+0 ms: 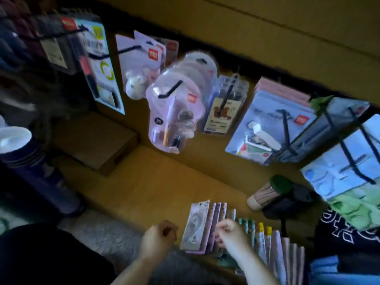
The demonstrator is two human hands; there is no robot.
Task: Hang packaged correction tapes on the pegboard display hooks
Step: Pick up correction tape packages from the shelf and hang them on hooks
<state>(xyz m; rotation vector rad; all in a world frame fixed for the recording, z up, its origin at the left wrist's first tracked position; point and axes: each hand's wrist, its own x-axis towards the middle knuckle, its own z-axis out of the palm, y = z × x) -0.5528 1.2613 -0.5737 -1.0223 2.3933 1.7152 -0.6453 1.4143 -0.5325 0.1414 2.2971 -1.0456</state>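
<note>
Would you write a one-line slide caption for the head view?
Right hand reaches into a row of packaged correction tapes on the shelf, left hand curled beside it, below stocked pegboard hooks.

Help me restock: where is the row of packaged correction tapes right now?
Head view, bottom centre-right: the row of packaged correction tapes stands on the wooden shelf, right hand at it, left hand just left of it.

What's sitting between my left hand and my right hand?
In the head view, the front packs of the row, a grey one foremost, stand between the left hand and the right hand.
</note>
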